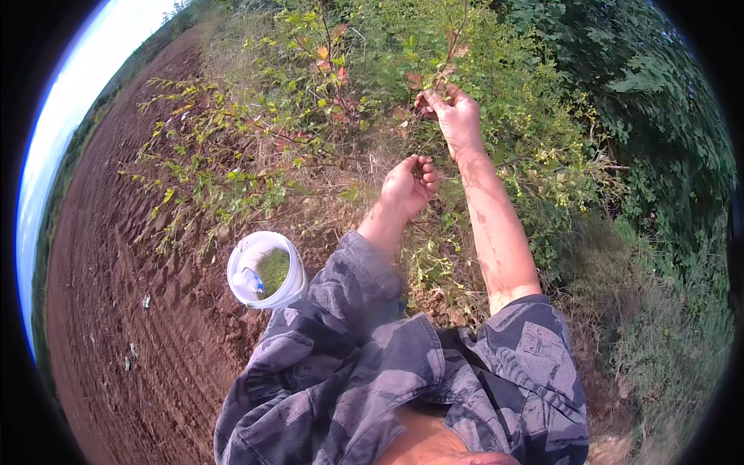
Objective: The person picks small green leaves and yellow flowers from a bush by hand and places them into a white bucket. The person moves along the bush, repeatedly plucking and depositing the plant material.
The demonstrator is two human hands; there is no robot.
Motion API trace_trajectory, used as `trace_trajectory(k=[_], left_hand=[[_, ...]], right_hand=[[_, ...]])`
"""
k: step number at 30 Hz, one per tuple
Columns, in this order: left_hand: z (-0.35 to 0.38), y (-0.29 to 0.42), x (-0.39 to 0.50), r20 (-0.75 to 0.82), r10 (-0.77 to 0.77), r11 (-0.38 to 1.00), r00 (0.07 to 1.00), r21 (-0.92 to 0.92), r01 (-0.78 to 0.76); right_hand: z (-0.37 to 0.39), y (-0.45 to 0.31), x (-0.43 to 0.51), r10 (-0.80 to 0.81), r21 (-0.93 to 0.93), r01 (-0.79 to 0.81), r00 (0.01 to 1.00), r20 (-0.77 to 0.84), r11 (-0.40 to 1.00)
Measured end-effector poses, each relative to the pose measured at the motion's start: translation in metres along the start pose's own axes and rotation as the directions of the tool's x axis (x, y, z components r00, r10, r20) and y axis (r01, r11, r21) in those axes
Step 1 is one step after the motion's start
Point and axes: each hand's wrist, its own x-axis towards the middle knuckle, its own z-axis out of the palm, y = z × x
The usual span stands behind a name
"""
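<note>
My right hand (458, 119) is raised into a leafy shrub (334, 99), its thumb and fingers closed on a thin stem of the shrub below some reddish leaves. Lower and to its left is my left hand (411, 185), palm partly up with the fingers curled; something small and dark seems to lie within them, too small to name. Beside my left sleeve, a white plastic bucket (237, 273) stands on the soil. Fine green plant matter (273, 272) and a crumpled white plastic item with blue print (250, 282) are inside it.
Ploughed brown soil (116, 279) stretches along the left, with a few pale scraps on it. Yellow-green branches (232, 174) reach out over the soil. Dense dark foliage (651, 116) rises on the right, above tall grass (668, 331). Dry stems tangle low in the shrub.
</note>
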Motion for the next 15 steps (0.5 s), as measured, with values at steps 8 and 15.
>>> trace_trajectory(k=[8,15], left_hand=[[-0.005,-0.010,-0.006,0.133,-0.179,0.984,0.975,0.045,0.174],[0.005,-0.030,-0.012,0.054,-0.211,0.964,0.976,0.175,0.199]], right_hand=[[-0.046,0.015,-0.050,0.195,0.116,-0.191,0.981,-0.023,0.975],[-0.074,0.031,-0.066,-0.151,0.546,0.028,0.972,0.181,0.837]])
